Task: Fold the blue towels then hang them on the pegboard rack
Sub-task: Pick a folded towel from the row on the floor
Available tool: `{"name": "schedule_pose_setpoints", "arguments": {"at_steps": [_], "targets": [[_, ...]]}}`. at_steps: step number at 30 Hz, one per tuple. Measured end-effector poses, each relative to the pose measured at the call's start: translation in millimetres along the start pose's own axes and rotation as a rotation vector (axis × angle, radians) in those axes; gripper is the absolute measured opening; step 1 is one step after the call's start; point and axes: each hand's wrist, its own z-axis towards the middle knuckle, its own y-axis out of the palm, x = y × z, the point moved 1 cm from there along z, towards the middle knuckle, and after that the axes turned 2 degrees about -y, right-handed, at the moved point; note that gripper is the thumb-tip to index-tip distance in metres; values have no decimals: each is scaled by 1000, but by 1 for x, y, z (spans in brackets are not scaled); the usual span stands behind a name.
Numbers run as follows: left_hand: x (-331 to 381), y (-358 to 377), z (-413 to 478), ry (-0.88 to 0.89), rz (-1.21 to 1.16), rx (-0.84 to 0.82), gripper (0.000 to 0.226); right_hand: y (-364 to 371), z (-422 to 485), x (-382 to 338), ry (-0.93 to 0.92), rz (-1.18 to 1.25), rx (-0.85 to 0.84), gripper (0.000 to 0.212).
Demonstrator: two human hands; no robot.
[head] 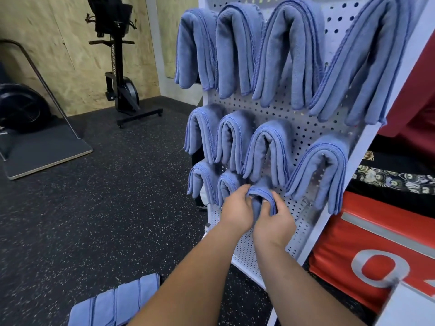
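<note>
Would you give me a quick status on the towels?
Left hand and right hand grip towel at pegboard, bottom row. Spare towels on floor. Nothing blocking.

A large grey "O" (or zero) stands on the red pad [334,252].

both hands, left hand [237,207] and right hand [274,223], around a folded blue towel [261,196] on the pegboard rack [303,128]

Soft, even indoor light, faint shadows beneath towels [237,50], wide-angle bending at edges, blurred lower-right corner.
</note>
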Motion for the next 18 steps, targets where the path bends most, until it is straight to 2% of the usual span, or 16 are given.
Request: {"name": "schedule_pose_setpoints", "arguments": {"at_steps": [4,8,14,18], "targets": [[-15,3,6,-2,-3,-90,30,1,-5,13,-118,-78,-68,40],[-37,9,-8,-28,-78,-157,19,-3,-23,28,-224,-182,-231,55],[-65,1,-39,-79,-124,-225,31,-14,-52,52,-159,-293,-357,56],[-96,-8,-63,-169,-82,-199,38,-17,-74,67,-76,-378,-421,57]]}}
